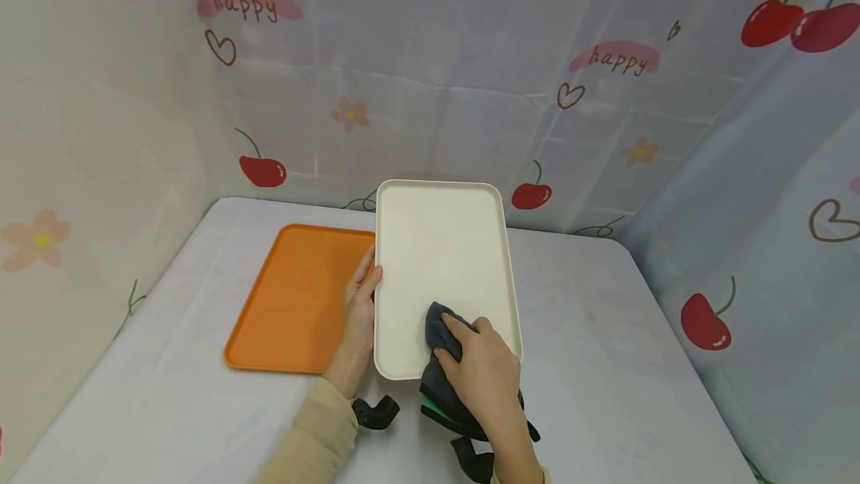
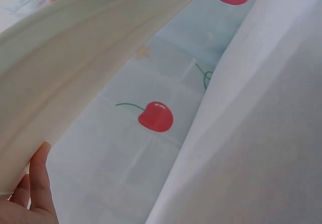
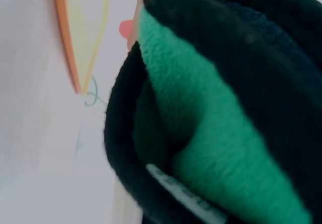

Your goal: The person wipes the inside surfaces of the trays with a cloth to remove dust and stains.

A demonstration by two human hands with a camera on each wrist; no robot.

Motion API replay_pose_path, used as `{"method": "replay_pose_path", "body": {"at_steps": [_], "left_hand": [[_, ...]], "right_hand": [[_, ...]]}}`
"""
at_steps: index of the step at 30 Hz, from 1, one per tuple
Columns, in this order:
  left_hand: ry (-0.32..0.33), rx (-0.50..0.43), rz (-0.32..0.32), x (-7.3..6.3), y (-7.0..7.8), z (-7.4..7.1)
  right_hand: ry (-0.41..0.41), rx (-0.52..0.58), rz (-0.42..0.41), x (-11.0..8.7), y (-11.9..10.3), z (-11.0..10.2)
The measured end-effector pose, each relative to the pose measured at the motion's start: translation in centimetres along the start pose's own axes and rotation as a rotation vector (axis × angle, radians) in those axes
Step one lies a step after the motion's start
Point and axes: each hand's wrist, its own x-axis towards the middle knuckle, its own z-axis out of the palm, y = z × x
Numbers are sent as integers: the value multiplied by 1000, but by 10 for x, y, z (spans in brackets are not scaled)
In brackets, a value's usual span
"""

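Note:
A cream rectangular tray (image 1: 440,252) is held up off the table, its inner face toward the head camera. My left hand (image 1: 360,305) grips its left edge, thumb on the front rim; in the left wrist view, fingers (image 2: 40,178) press against the tray's underside (image 2: 75,68). My right hand (image 1: 485,364) holds a bunched dark grey cloth (image 1: 440,331) against the tray's lower right part. Green lining shows on the hanging folds of the cloth (image 3: 201,128) in the right wrist view, with a small label on its dark border. The cloth hides the tray's lower right corner.
An orange tray (image 1: 289,305) lies flat on the white-covered table (image 1: 605,364), left of the cream one and partly behind it. Cherry-printed curtains (image 1: 437,95) stand behind the table and at its right side. Black wrist-camera mounts (image 1: 376,413) are strapped near both wrists.

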Motion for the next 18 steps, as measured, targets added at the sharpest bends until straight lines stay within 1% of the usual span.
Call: {"method": "replay_pose_path", "body": {"at_steps": [4, 7, 14, 18], "left_hand": [[13, -12, -11, 0, 0, 1], [11, -20, -17, 0, 0, 1], [-11, -25, -2, 0, 0, 2], [-18, -50, -11, -1, 1, 3]], "right_hand": [[-3, -7, 40, -1, 12, -5], [-15, -15, 70, -2, 19, -9], [-31, -27, 150, -3, 33, -18], [-51, -37, 195, -3, 39, -21]]}}
